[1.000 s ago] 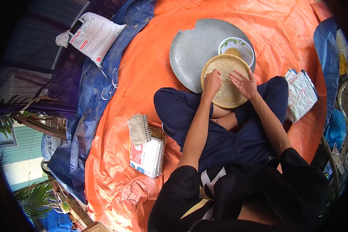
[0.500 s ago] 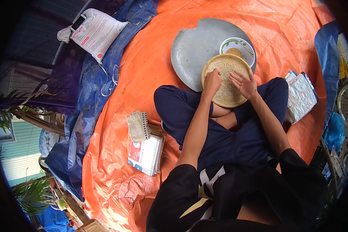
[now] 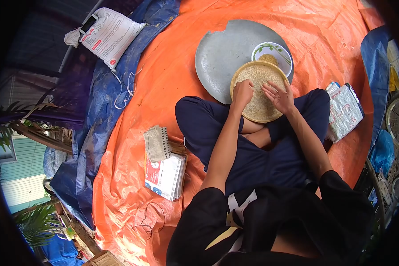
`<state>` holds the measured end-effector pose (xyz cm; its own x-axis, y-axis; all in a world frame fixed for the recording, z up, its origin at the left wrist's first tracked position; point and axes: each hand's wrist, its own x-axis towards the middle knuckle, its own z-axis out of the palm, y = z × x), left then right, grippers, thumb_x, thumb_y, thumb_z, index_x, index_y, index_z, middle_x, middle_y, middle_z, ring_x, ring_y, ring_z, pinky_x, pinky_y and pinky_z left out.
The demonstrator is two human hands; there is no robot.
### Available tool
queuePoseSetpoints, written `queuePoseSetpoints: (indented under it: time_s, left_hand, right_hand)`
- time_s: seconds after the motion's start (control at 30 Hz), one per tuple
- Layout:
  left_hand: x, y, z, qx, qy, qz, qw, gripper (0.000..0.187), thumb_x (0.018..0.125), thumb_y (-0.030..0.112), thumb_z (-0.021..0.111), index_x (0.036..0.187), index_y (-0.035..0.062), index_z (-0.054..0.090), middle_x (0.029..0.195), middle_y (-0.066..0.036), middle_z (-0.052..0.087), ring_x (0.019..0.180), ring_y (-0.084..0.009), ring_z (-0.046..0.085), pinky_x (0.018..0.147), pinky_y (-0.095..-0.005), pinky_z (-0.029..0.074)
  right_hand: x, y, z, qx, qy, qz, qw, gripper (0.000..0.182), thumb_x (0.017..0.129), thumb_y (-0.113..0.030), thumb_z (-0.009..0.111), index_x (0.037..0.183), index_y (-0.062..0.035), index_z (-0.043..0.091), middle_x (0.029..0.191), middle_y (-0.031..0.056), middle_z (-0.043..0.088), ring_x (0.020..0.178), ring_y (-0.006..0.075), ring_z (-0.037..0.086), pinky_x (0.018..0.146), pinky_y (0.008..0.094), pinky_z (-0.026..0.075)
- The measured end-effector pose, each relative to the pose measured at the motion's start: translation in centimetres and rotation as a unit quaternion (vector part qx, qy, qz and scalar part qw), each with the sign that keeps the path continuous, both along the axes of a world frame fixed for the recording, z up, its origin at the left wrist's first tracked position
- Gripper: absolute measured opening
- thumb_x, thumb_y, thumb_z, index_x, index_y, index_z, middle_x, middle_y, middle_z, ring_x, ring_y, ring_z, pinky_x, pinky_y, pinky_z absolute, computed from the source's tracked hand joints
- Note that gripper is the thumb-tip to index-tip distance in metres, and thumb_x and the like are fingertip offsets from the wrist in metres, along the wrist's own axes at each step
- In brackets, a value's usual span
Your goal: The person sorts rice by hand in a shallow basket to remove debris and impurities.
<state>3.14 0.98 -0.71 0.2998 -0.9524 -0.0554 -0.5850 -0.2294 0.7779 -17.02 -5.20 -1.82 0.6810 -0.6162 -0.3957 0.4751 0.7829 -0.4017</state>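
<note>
A round shallow tray (image 3: 259, 121) with a pale tan rim rests by my crossed legs, its floor covered with light grain (image 3: 258, 72). Over its left side, my left hand (image 3: 243, 93) is closed with the fingers curled in; whatever they may hold is hidden. My right hand (image 3: 278, 95) lies open above the tray's right side, palm turned up and fingers stretched out. Tiny specks may lie on that palm, too small to name. Just beyond the tray, a white bowl (image 3: 275, 48) with a green leaf pattern holds yellowish-brown grain (image 3: 269, 58).
A grey round sheet (image 3: 217, 55) with a broken edge lies under the bowl. On the orange tarp (image 3: 164, 88) are a stack of papers (image 3: 166, 177) with a spiral notebook (image 3: 156, 144) and a silvery packet (image 3: 345, 108). A white sack (image 3: 108, 37) sits on the blue tarp (image 3: 91, 124).
Both hands stay over the tray in nearly the same poses. The right fingers look slightly closer together, and the whole view has shifted a little.
</note>
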Motion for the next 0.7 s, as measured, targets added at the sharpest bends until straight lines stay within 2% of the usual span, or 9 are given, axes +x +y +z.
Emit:
queuePoseSetpoints:
  time_s: [0.13, 0.23, 0.33, 0.43, 0.53, 0.57, 0.63, 0.7]
  left_hand:
    - [-0.1, -0.1, 0.2, 0.022, 0.031, 0.014, 0.999, 0.013, 0.079, 0.005, 0.069, 0.091, 0.0022, 0.067, 0.087, -0.021, 0.069, 0.086, -0.0362, 0.067, 0.078, -0.0427, 0.053]
    - [-0.2, 0.0, 0.0, -0.011, -0.003, 0.02, 1.0, 0.013, 0.079, 0.003, 0.06, 0.089, -0.0008, 0.067, 0.079, -0.018, 0.07, 0.076, -0.0288, 0.069, 0.072, -0.0357, 0.053]
    - [-0.1, 0.0, -0.5, -0.025, -0.005, 0.016, 1.0, 0.013, 0.079, 0.005, 0.062, 0.089, -0.0016, 0.068, 0.078, -0.018, 0.07, 0.075, -0.0285, 0.069, 0.071, -0.0358, 0.053]
    - [0.0, -0.1, -0.3, 0.013, -0.002, -0.004, 1.0, 0.012, 0.079, 0.005, 0.066, 0.088, -0.0024, 0.069, 0.075, -0.016, 0.07, 0.072, -0.0239, 0.07, 0.068, -0.0337, 0.054]
    - [0.1, -0.4, -0.4, 0.064, 0.122, 0.009, 0.99, 0.012, 0.079, 0.006, 0.07, 0.085, -0.0037, 0.069, 0.071, -0.013, 0.069, 0.07, -0.0172, 0.07, 0.065, -0.0295, 0.054]
    - [0.3, -0.5, -0.9, 0.067, 0.188, -0.001, 0.98, 0.013, 0.082, 0.006, 0.071, 0.09, -0.0045, 0.069, 0.074, -0.01, 0.069, 0.072, -0.0132, 0.069, 0.064, -0.0242, 0.053]
    - [0.7, -0.8, -1.4, 0.061, 0.381, -0.01, 0.923, 0.018, 0.085, 0.007, 0.069, 0.097, -0.0056, 0.067, 0.082, -0.009, 0.07, 0.073, -0.0135, 0.068, 0.065, -0.0223, 0.053]
    - [1.0, -1.0, -1.2, 0.077, 0.434, -0.016, 0.897, 0.019, 0.09, 0.009, 0.066, 0.103, -0.0045, 0.066, 0.089, -0.008, 0.07, 0.079, -0.0138, 0.068, 0.07, -0.0223, 0.054]
  right_hand:
    - [0.0, 0.0, 0.0, 0.004, -0.003, 0.002, 1.0, 0.08, 0.094, -0.06, 0.041, 0.141, 0.0037, 0.037, 0.138, 0.0246, 0.048, 0.127, 0.0315, 0.051, 0.106, 0.0362, 0.043]
    - [0.1, -0.1, 0.1, 0.003, -0.001, 0.004, 1.0, 0.08, 0.094, -0.061, 0.04, 0.142, 0.0036, 0.037, 0.138, 0.0248, 0.047, 0.127, 0.0314, 0.05, 0.106, 0.0362, 0.043]
    - [0.1, 0.0, 0.3, 0.0, 0.004, 0.005, 1.0, 0.08, 0.094, -0.061, 0.039, 0.142, 0.0035, 0.037, 0.139, 0.0251, 0.047, 0.127, 0.0312, 0.05, 0.106, 0.0358, 0.044]
    - [0.1, 0.2, 0.3, -0.002, 0.009, 0.006, 1.0, 0.08, 0.095, -0.061, 0.038, 0.142, 0.0034, 0.036, 0.14, 0.0254, 0.046, 0.128, 0.0314, 0.05, 0.106, 0.0356, 0.043]
    - [0.3, 0.0, 0.2, -0.006, 0.004, 0.015, 1.0, 0.08, 0.095, -0.061, 0.038, 0.143, 0.0035, 0.036, 0.14, 0.0259, 0.045, 0.129, 0.0324, 0.048, 0.107, 0.037, 0.042]
    - [0.4, -0.1, -0.1, -0.002, 0.005, 0.013, 1.0, 0.081, 0.095, -0.061, 0.037, 0.143, 0.0035, 0.035, 0.141, 0.026, 0.045, 0.129, 0.0328, 0.048, 0.108, 0.0376, 0.041]
    - [0.0, 0.3, -0.2, 0.006, 0.014, 0.005, 1.0, 0.081, 0.095, -0.061, 0.037, 0.143, 0.0036, 0.035, 0.141, 0.0262, 0.045, 0.13, 0.0335, 0.047, 0.109, 0.0388, 0.039]
    - [0.1, 0.3, -0.3, -0.003, 0.024, 0.007, 1.0, 0.08, 0.095, -0.062, 0.038, 0.142, 0.0036, 0.038, 0.14, 0.0261, 0.045, 0.13, 0.0335, 0.047, 0.109, 0.0391, 0.038]
